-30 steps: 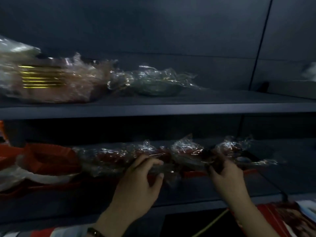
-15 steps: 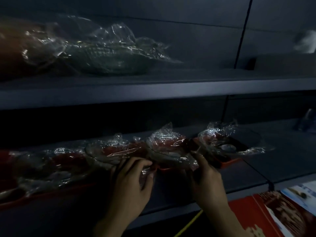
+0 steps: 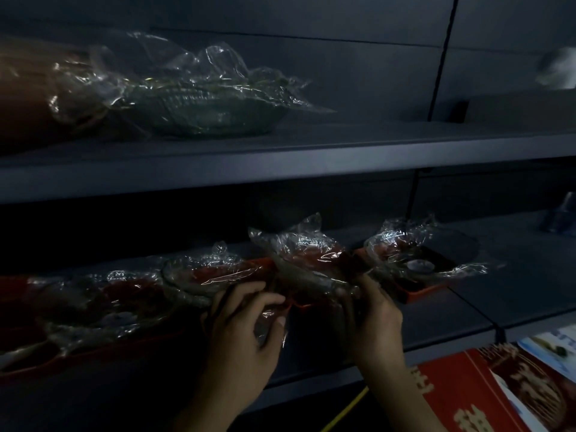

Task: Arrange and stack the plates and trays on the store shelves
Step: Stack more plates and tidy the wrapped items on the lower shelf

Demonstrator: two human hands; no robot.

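Two bare hands are reaching into the lower shelf point(image 3: 514, 294) of a dim, dark grey store rack. Fingers of the left hand point(image 3: 240, 344) are curling around crinkled clear plastic at the front edge of a wrapped red tray point(image 3: 308, 263), thumb pressing the film from the near side. Fingers of the right hand point(image 3: 374, 322) are closing on the same tray's right end, with the fingertips hidden under the wrap. That tray is sitting tilted in the middle of a row: another wrapped red tray point(image 3: 414, 257) is lying just beside it on the right, and more wrapped red pieces point(image 3: 124, 294) are trailing off to the left, overlapping one another. On the upper shelf point(image 3: 311, 163), a green basket-like dish point(image 3: 212, 110) in loose plastic is resting near a brownish wrapped stack point(image 3: 28, 88), which is too blurred to identify. Red printed boxes point(image 3: 498, 394) are showing at the lower right, in front of the rack.
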